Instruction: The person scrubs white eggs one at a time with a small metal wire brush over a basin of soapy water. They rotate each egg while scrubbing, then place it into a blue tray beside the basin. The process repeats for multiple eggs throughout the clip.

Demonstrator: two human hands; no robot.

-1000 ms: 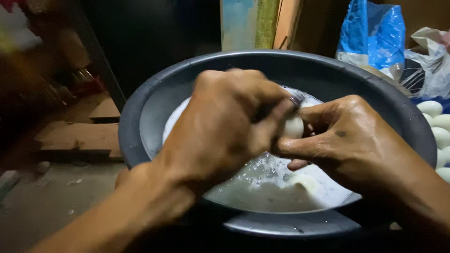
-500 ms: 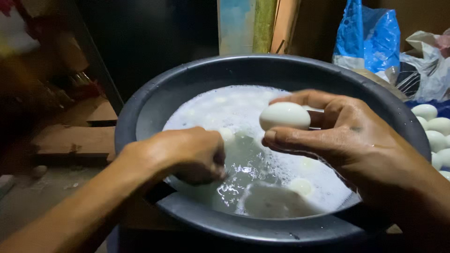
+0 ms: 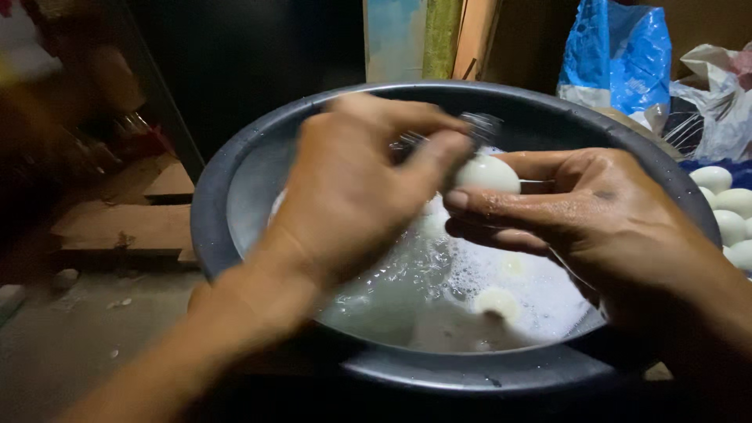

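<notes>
Egg (image 3: 487, 173): white, wet; held over the grey basin (image 3: 235, 196) of soapy water.
Right hand (image 3: 595, 227): fingers grasp the egg.
Left hand (image 3: 352, 188): clenched on a wire scrubber (image 3: 478, 125), blurred.
Handling: light, slippery, likely fragile; cradle at both ends.

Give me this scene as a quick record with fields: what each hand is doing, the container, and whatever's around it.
left hand: over the basin, fingers pressing a metal scrubber against the egg; blurred
right hand: holds a white egg above the water
basin: round, dark grey, holding foamy water
in the water: at least one more egg, partly submerged
right edge: pile of white eggs
behind: blue plastic bag, white plastic bag
left: wooden boards on the floor
</notes>
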